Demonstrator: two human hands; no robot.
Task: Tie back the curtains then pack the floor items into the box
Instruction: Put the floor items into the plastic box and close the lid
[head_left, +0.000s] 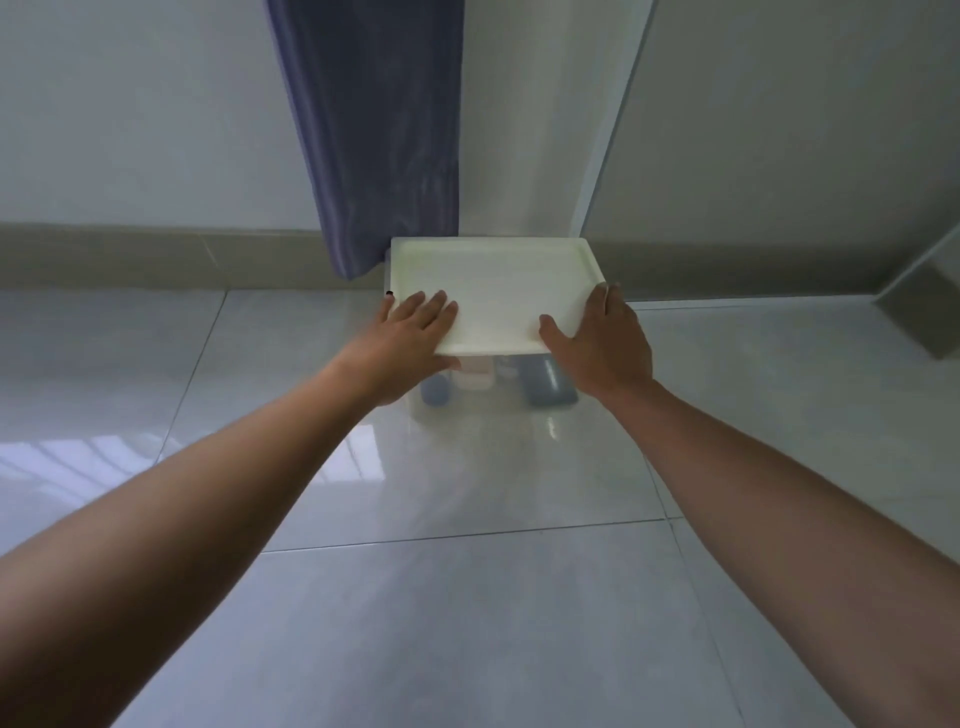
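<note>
Both my hands sit on the white lid (493, 291) of the clear box (483, 400) by the curtain (379, 156), left hand (415, 325) flat, right hand (597, 338) gripping the corner; the lid looks like stiff, light, slick plastic, probably best held at the edges.

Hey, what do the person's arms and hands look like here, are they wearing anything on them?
Both forearms are bare right down to the frame edges, with no sleeves in view. The left hand and right hand wear no gloves, and no watch, bracelet or ring is visible on either wrist or on the fingers that show.
</note>
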